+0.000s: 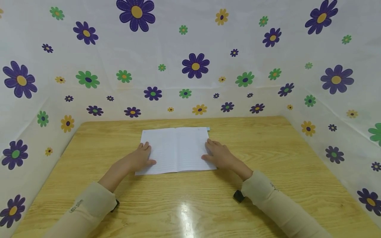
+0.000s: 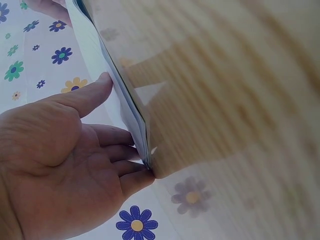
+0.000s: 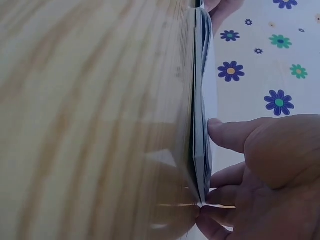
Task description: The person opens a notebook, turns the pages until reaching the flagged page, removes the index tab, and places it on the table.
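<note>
An open notebook (image 1: 177, 150) with lined white pages lies flat on the wooden table, its fold running between the two hands. On the left page's outer edge rests the left hand (image 1: 138, 160); its thumb touches the page and its fingers lie along the side edge, as the left wrist view shows. The right hand (image 1: 221, 155) rests likewise on the right page's outer edge, thumb on the paper. From the right wrist view, its fingertips (image 3: 210, 225) reach down to the table beside the notebook's edge. Neither hand visibly lifts the notebook.
The wood-grain table (image 1: 184, 198) spreads around the notebook. White sheeting (image 1: 166, 46) printed with flowers rises behind the table and along both sides. A small pale blue tab (image 1: 208, 129) shows at the notebook's top right corner. Dark straps (image 1: 239, 196) sit at the sleeves.
</note>
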`<control>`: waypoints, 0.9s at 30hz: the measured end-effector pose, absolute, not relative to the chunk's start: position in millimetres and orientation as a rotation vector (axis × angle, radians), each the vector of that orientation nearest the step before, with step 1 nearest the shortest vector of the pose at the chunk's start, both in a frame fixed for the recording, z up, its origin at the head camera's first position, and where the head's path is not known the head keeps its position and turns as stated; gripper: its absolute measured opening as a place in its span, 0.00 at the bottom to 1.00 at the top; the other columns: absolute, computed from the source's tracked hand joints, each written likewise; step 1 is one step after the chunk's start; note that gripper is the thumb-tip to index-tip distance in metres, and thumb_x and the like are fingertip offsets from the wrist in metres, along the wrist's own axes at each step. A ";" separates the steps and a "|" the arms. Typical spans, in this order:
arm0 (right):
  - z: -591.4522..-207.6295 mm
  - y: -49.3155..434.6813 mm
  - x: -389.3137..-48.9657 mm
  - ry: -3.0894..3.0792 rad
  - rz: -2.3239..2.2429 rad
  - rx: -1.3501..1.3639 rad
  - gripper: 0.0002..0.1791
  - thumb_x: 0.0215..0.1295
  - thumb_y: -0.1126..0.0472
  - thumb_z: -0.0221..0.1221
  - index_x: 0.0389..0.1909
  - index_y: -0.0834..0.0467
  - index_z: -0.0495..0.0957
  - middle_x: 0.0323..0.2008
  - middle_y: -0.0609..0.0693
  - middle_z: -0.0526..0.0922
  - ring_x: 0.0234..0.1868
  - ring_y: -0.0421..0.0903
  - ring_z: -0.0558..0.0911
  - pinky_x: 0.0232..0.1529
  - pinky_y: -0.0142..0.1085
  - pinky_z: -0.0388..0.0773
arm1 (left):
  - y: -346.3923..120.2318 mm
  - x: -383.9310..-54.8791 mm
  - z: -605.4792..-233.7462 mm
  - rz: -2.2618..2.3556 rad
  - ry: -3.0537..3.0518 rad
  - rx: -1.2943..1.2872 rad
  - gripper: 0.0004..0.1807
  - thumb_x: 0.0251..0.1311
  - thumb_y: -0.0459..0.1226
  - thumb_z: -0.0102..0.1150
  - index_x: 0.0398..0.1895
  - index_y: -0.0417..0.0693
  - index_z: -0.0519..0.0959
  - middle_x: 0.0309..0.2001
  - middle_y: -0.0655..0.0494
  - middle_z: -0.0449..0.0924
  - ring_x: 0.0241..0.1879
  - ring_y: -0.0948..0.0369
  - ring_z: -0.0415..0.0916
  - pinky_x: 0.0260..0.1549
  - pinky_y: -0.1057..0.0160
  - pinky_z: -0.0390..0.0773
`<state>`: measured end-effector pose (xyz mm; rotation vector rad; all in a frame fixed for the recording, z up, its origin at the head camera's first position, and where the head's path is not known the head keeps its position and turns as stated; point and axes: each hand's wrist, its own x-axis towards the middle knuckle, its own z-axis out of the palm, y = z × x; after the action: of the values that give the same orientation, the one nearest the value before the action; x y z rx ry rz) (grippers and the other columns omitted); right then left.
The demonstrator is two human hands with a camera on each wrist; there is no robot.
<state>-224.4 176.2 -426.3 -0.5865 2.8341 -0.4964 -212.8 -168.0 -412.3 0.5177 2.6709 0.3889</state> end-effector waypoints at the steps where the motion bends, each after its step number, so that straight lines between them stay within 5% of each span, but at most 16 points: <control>1: -426.4 175.4 -223.8 2.843 -0.470 -0.592 0.39 0.78 0.50 0.57 0.76 0.72 0.59 0.79 0.68 0.55 0.78 0.67 0.57 0.72 0.67 0.56 | -168.0 -212.4 -411.9 0.395 2.671 0.520 0.42 0.79 0.46 0.51 0.75 0.18 0.50 0.77 0.22 0.40 0.77 0.29 0.37 0.75 0.37 0.47; 10: -424.8 172.7 -221.0 2.913 -0.332 -0.663 0.31 0.79 0.53 0.55 0.72 0.72 0.67 0.75 0.69 0.61 0.74 0.67 0.64 0.67 0.67 0.66 | -166.5 -211.5 -411.6 0.401 2.665 0.508 0.42 0.79 0.46 0.52 0.75 0.19 0.50 0.78 0.22 0.39 0.77 0.29 0.36 0.75 0.37 0.47; 27: -421.7 168.5 -219.7 2.942 -0.345 -0.669 0.25 0.77 0.56 0.59 0.67 0.67 0.76 0.72 0.65 0.70 0.72 0.64 0.69 0.67 0.63 0.69 | -166.6 -209.3 -410.8 0.411 2.669 0.516 0.42 0.79 0.45 0.52 0.76 0.19 0.50 0.78 0.22 0.40 0.77 0.30 0.37 0.75 0.37 0.47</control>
<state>-219.7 168.5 -421.7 -0.6692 2.9418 -0.3452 -209.3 -166.6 -410.8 0.5164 2.6688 0.4111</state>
